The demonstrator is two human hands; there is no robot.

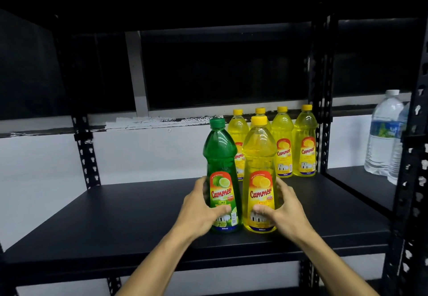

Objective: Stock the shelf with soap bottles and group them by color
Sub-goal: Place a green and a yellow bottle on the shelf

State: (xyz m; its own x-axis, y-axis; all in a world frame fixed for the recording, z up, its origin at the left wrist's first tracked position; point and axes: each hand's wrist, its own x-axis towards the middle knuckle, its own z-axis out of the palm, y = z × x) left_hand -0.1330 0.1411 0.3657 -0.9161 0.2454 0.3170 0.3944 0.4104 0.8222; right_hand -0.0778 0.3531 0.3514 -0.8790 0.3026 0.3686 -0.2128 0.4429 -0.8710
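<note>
On the shelf (115, 214), hands grip bottles: left (201, 212) green (221, 180), right (281, 212) yellow (259, 180).

Two soap bottles (240, 177) are set side by side at the shelf (115, 214) front — four more (282, 143) are ranged behind, water bottles (384, 133) on the right-hand shelf.

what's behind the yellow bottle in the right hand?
Behind the front yellow bottle, held by the right hand, stands a row of four yellow bottles at the shelf back. It covers most of the second one; only that cap shows.
</note>
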